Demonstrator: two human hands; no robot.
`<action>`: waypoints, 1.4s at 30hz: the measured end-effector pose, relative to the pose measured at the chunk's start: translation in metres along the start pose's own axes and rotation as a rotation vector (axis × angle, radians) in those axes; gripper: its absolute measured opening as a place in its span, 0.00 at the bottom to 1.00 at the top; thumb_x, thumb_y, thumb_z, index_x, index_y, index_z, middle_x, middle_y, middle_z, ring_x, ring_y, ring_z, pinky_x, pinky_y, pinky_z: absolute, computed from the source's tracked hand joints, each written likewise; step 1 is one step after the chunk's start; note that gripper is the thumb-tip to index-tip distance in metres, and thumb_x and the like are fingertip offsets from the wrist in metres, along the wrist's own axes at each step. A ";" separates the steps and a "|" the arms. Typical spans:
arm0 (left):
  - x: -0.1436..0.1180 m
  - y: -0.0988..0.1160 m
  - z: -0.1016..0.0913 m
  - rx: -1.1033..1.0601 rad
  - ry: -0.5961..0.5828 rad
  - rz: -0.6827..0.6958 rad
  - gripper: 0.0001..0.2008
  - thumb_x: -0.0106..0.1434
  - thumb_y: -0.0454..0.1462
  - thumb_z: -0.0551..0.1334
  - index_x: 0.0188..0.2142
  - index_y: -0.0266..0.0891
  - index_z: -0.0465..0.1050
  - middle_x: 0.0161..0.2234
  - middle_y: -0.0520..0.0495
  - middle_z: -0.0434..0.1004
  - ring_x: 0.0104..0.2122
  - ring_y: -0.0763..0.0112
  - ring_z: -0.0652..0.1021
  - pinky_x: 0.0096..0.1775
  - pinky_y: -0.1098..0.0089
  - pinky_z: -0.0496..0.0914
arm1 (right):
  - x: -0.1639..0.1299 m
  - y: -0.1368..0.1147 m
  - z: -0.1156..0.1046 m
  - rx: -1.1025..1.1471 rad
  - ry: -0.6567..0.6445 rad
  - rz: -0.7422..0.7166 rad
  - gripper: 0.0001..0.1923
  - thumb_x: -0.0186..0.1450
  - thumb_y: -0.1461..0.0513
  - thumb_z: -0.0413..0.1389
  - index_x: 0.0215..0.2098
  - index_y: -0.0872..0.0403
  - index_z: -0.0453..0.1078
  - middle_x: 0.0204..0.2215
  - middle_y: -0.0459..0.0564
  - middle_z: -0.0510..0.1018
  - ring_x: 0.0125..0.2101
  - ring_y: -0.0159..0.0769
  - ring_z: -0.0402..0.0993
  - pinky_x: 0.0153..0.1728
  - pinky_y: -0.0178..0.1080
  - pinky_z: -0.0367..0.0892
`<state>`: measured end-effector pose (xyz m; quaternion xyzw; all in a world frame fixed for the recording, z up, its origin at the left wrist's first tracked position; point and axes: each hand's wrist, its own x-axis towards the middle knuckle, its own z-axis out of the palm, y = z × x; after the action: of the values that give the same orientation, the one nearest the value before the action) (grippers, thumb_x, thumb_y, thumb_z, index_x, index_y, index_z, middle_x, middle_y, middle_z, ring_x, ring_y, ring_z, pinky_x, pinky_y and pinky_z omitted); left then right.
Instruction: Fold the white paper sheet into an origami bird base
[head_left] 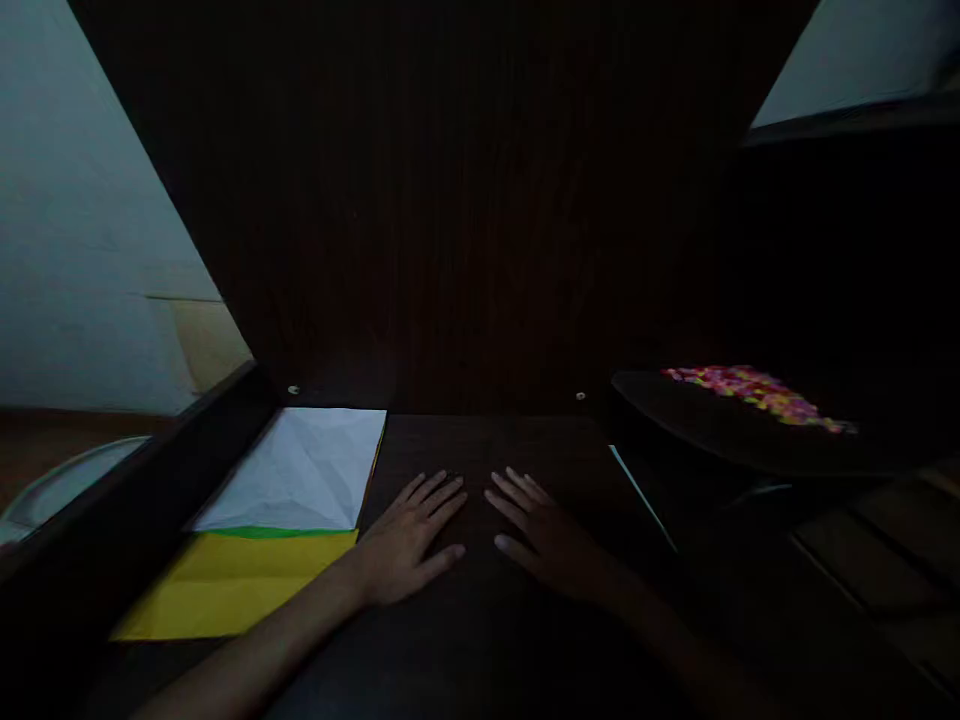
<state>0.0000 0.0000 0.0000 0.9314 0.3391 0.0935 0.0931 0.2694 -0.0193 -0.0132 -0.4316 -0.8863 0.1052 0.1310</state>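
My left hand (412, 530) lies palm down on the dark wooden surface (480, 640), fingers apart and nothing in them. Facing it across a narrow gap, my right hand (536, 525) rests flat in the same way, dimly lit. Left of my left hand is a stack of paper sheets: a creased white sheet (307, 470) on top, a thin strip of a green sheet (259, 532) below it, and a yellow sheet (240, 580) sticking out toward me. My left forearm crosses close to the yellow sheet's right edge; whether they touch I cannot tell.
A tall dark wooden panel (465, 220) rises behind the surface. Along the left runs a raised dark edge (135, 500), with a pale round object (67, 480) beyond it. To the right, a dark rounded ledge (675, 415) bears a heap of small pink and yellow pieces (757, 390).
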 end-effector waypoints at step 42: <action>-0.001 0.000 -0.004 -0.025 0.025 -0.007 0.30 0.69 0.52 0.51 0.66 0.45 0.53 0.67 0.43 0.54 0.67 0.55 0.54 0.64 0.48 0.51 | 0.004 -0.010 -0.005 0.044 0.051 0.022 0.29 0.70 0.49 0.47 0.65 0.53 0.58 0.67 0.55 0.55 0.67 0.46 0.46 0.66 0.52 0.46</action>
<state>-0.0019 -0.0004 0.0035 0.9278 0.3421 0.1092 0.1008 0.2614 -0.0214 -0.0047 -0.4409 -0.8753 0.1152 0.1619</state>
